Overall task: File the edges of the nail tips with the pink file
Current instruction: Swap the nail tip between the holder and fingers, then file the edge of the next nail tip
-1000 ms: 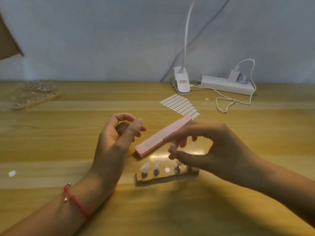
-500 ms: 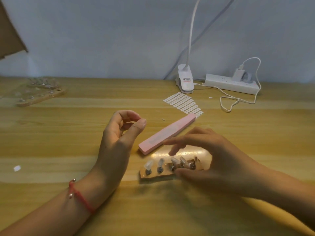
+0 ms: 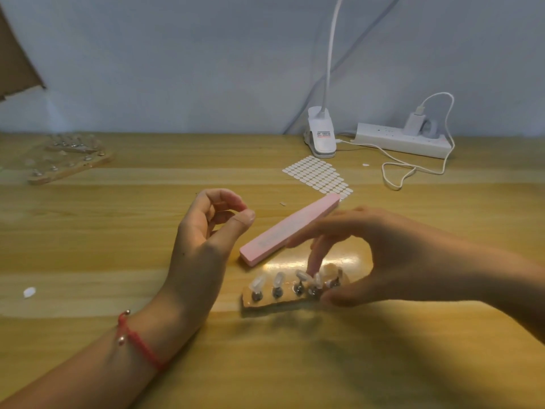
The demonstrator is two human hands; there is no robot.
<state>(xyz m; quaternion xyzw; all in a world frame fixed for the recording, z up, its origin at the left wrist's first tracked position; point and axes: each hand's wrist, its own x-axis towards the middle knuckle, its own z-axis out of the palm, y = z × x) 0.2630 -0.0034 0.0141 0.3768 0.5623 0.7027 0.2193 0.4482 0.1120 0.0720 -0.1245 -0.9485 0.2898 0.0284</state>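
Note:
The pink file lies flat on the wooden table, slanting from near centre up to the right. In front of it sits a small wooden holder with a row of clear nail tips on metal pegs. My right hand arches over the holder's right half: one fingertip presses down among the tips and the thumb rests at the holder's front edge, hiding the rightmost pegs. My left hand hovers just left of the file, loosely curled, with nothing in it. A red string bracelet is on that wrist.
A sheet of small white oval stickers lies behind the file. Further back stand a white clip lamp and a power strip with a looped cable. Another wooden holder sits far left, and a white scrap lies near left.
My right hand came down with a nail tip from above the holder onto it; the empty middle peg now carries a tip. One finger now presses there. My left hand barely moved.

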